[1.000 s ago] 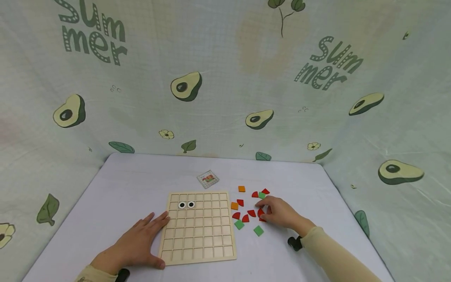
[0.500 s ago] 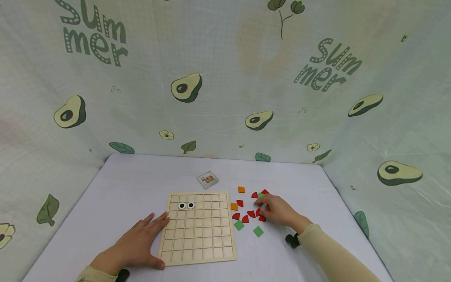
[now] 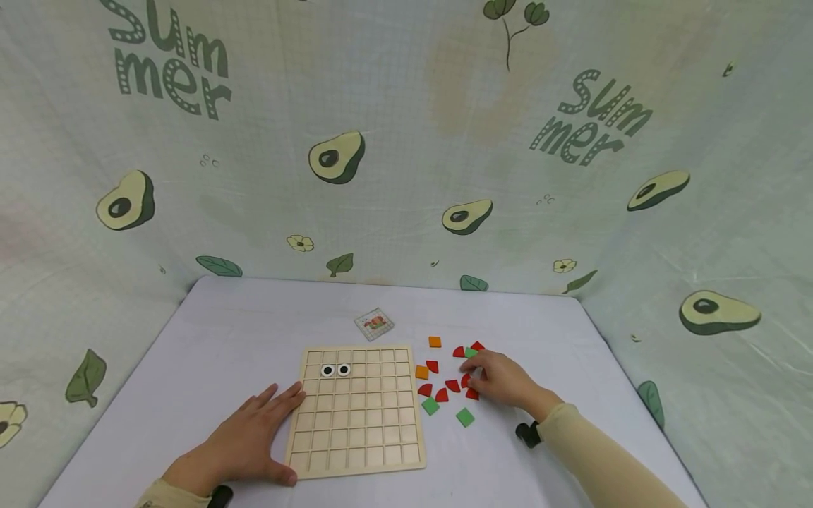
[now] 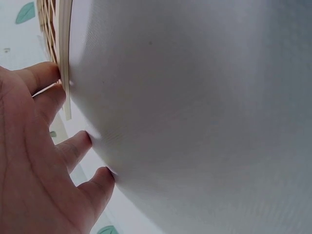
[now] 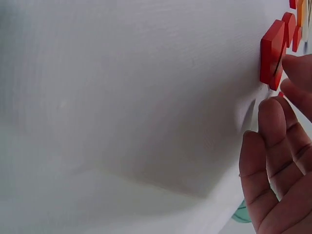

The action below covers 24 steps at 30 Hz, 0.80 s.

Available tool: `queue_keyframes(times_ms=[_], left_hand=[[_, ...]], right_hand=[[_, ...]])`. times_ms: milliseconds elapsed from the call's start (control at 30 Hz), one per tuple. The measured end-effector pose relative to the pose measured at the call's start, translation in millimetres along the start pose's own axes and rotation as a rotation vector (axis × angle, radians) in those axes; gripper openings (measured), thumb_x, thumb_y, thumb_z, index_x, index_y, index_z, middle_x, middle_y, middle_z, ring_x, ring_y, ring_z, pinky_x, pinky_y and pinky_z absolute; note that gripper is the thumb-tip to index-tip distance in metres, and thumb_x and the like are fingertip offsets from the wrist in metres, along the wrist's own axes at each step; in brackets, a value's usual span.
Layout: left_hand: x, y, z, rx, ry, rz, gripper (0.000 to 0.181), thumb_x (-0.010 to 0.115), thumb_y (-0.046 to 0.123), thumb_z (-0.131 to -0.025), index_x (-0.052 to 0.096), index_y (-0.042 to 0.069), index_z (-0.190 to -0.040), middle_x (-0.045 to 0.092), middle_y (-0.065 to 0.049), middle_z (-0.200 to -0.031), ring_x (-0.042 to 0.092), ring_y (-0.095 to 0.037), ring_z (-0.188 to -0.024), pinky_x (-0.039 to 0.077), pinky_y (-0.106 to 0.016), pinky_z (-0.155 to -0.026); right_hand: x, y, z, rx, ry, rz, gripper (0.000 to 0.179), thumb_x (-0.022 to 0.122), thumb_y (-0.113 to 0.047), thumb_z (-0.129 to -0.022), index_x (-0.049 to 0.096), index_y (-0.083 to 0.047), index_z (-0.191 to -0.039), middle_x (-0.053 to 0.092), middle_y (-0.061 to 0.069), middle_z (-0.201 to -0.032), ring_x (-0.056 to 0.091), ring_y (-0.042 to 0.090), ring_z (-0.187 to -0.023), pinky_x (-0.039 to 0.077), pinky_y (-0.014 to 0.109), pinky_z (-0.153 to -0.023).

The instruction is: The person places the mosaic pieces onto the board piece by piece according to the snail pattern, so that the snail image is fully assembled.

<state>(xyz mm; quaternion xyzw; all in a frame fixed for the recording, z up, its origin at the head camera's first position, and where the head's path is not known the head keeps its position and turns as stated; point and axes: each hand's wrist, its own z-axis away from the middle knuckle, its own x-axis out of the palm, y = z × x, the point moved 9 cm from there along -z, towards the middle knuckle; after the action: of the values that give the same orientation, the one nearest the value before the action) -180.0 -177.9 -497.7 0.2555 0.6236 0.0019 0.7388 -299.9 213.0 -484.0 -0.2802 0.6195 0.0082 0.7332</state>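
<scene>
My left hand [image 3: 248, 437] lies spread beside the wooden grid board [image 3: 356, 458], fingertips and thumb at its left edge. The left wrist view shows fingers touching the board's side [image 4: 64, 44] and others resting on the cloth. Two round eye pieces [image 3: 344, 370] sit side by side in the board's upper-left cells. My right hand [image 3: 504, 381] is low over the loose pieces right of the board. Its thumb touches a red quarter-round piece [image 5: 274, 48], with another red one close by; the other fingers are relaxed. A green square [image 3: 471, 352] lies by the index fingertip.
Several red quarter-round pieces [image 3: 442, 396], orange squares [image 3: 435, 342] and green squares [image 3: 466, 418] are scattered between board and right hand. A picture card [image 3: 375, 324] lies behind the board. A printed cloth backdrop [image 3: 406, 176] rises around the white table [image 3: 267, 317].
Since the first frame my right hand has shifted slightly left, and the red piece at its thumb has moved a little left with it. My left hand stays at the board's edge.
</scene>
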Motion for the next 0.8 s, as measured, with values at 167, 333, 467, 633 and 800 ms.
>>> queue_keyframes(times_ms=[167,333,467,633,800], left_hand=[[-0.5,0.3,0.5,-0.006,0.002,0.003,0.128,0.076,0.083,-0.048,0.046,0.009,-0.148,0.035,-0.005,-0.159,0.027,-0.047,-0.142,0.027,-0.07,-0.107],[-1.3,1.6,0.9,0.001,0.011,0.006,0.127,0.077,0.082,-0.049,0.047,0.009,-0.148,0.035,-0.006,-0.159,0.028,-0.047,-0.142,0.027,-0.069,-0.107],[0.0,0.2,0.6,-0.011,0.003,-0.003,0.127,0.077,0.083,-0.048,0.046,0.01,-0.148,0.034,-0.005,-0.159,0.027,-0.046,-0.142,0.026,-0.069,-0.107],[0.9,-0.4,0.0,-0.022,-0.012,-0.003,0.128,0.077,0.082,-0.048,0.046,0.01,-0.149,0.033,-0.004,-0.16,0.026,-0.046,-0.143,0.026,-0.069,-0.108],[-0.2,1.3,0.1,-0.016,-0.013,-0.001,0.127,0.077,0.082,-0.048,0.046,0.01,-0.149,0.034,-0.005,-0.159,0.026,-0.046,-0.143,0.026,-0.069,-0.107]], right_hand=[[-1.2,-0.2,-1.4,-0.004,0.014,-0.013,0.023,0.078,-0.017,-0.086,0.074,-0.02,-0.109,0.063,-0.008,-0.102,0.056,0.012,-0.091,0.054,0.03,-0.077],[-2.2,-1.1,-0.6,-0.034,0.01,-0.01,0.024,0.077,-0.016,-0.087,0.074,-0.019,-0.11,0.062,-0.007,-0.104,0.055,0.012,-0.091,0.055,0.028,-0.077],[-3.7,-1.9,0.5,-0.059,0.002,-0.019,0.025,0.077,-0.011,-0.086,0.074,-0.017,-0.111,0.062,-0.006,-0.104,0.055,0.013,-0.091,0.055,0.029,-0.077],[-2.9,0.8,-1.2,-0.071,-0.006,0.006,0.025,0.077,-0.013,-0.086,0.074,-0.019,-0.11,0.061,-0.007,-0.103,0.053,0.011,-0.086,0.053,0.026,-0.074],[-3.1,1.4,-1.6,-0.084,-0.004,0.022,0.024,0.078,-0.015,-0.086,0.074,-0.019,-0.109,0.062,-0.008,-0.101,0.053,0.01,-0.084,0.053,0.026,-0.073]])
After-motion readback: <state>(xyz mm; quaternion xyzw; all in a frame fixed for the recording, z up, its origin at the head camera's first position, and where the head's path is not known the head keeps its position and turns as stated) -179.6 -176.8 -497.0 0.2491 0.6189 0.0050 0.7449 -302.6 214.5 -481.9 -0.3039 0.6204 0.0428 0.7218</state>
